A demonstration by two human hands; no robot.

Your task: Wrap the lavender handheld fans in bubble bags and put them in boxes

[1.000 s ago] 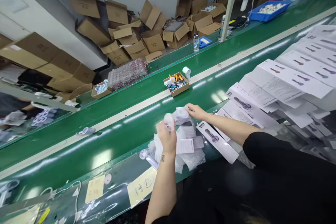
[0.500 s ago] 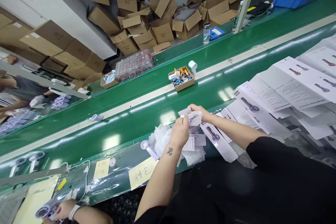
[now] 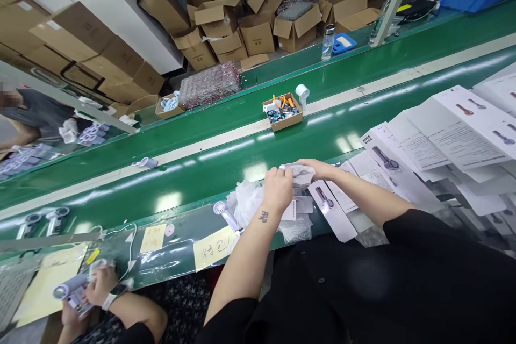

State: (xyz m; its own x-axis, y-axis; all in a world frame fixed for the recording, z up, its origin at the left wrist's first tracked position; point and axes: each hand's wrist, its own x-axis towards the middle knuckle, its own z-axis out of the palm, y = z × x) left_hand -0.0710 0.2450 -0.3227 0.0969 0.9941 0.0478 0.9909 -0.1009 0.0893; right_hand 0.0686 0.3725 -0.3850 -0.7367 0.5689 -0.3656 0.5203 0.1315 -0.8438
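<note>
A translucent white plastic bag [image 3: 302, 174] is stretched between my two hands above the edge of the bench. My left hand [image 3: 278, 189] has its fingers curled closed on the bag's left side. On the other side my right hand [image 3: 321, 170] grips it, its fingertips partly hidden behind the plastic. What lies inside the bag, if anything, I cannot make out. Below my hands is a heap of clear bags [image 3: 246, 205] with some printed leaflets. A small lavender handheld fan [image 3: 226, 215] leans against the heap's left side.
Flat printed boxes [image 3: 387, 158] pile up at right. A carton of small parts [image 3: 283, 115] and a white fan [image 3: 302, 95] stand across the green belt [image 3: 209, 164]. At lower left a co-worker's hands [image 3: 100, 283] hold another fan; a second person works at far left.
A white card seen earlier by my right fingers no longer shows. The bag is held flatter between my hands. My view has shifted slightly, and the nearby co-worker's hands have moved around the fan.
</note>
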